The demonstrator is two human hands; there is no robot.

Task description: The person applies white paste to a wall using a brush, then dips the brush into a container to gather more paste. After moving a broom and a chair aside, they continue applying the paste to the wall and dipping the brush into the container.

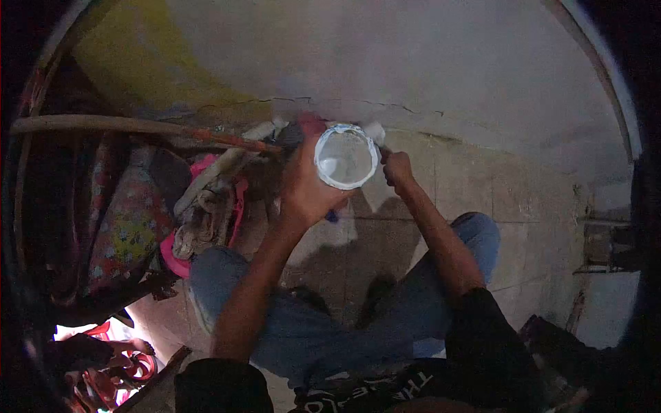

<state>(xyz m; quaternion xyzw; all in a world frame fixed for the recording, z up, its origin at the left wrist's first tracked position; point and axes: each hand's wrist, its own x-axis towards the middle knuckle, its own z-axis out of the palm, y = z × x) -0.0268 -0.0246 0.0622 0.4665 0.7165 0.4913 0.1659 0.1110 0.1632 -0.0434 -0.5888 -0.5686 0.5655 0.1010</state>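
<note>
My left hand [306, 189] is wrapped round a round container with a thick white rim [346, 186], held up in front of the wall's foot. Its round face is towards me and looks grey, with a bright patch low on the left. Just right of the rim, my right hand [398, 171] is closed in a fist. A short dark handle appears to come from this fist, close to a white lump [374, 132] behind the rim. Whether handle and lump are one tool is hard to see. Something red shows behind my left fingers, too blurred to name.
A long wooden pole [103, 123] juts in from the left. Below it stand a pink tub [177, 258] with rope-like cloth [206, 220] and a flowered fabric [127, 237]. A cracked wall [413, 62] rises ahead of the tiled floor [509, 248]. Red items [141, 365] lie lower left.
</note>
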